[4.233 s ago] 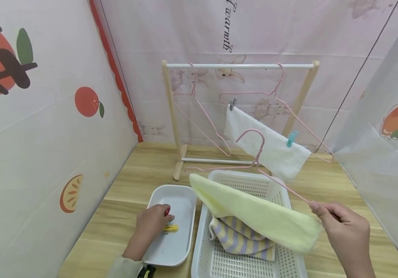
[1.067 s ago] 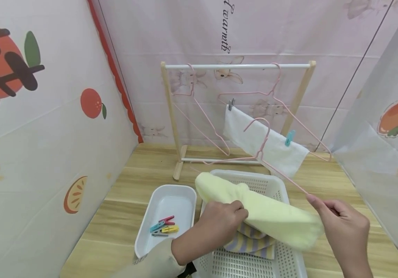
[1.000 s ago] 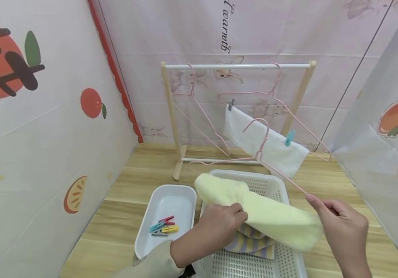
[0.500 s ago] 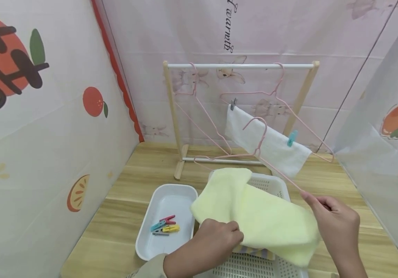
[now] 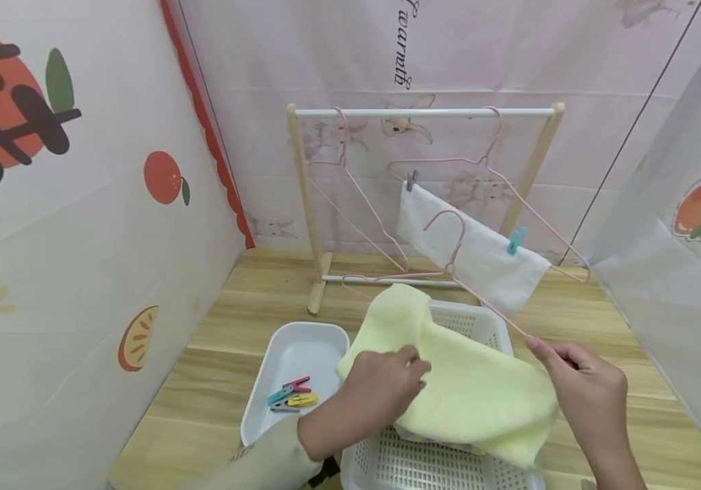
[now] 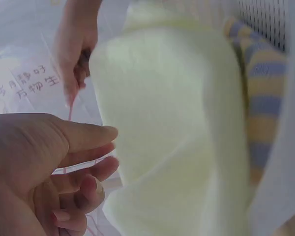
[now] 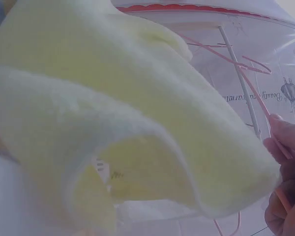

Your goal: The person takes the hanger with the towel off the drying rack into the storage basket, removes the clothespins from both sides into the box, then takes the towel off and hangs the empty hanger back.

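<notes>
A pale yellow towel [image 5: 473, 388] drapes over the lower bar of a pink wire hanger [image 5: 451, 262], spread above a white perforated basket [image 5: 387, 469]. My right hand [image 5: 592, 391] grips the hanger at its right corner; in the right wrist view, the wire runs through the fingers of that right hand [image 7: 290, 167]. My left hand [image 5: 384, 384] is in front of the towel with loosely bent fingers. In the left wrist view, the thumb and fingertips of this left hand [image 6: 64, 162] are right at the towel's edge, with nothing pinched between them. A striped cloth [image 6: 265, 98] lies in the basket, mostly covered.
A white tray [image 5: 307, 330] with several small clothespins [image 5: 292, 395] stands left of the basket. Behind is a rack [image 5: 424, 113] bearing a bare pink hanger [image 5: 375, 211] and another hanger [image 5: 537, 211], with a white cloth [image 5: 473, 245] clipped to it.
My left hand has left the clothespin tray, gripped the towel's middle, pulled it down so it spreads wider, then let go. My right hand keeps the hanger, shifting slightly left.
</notes>
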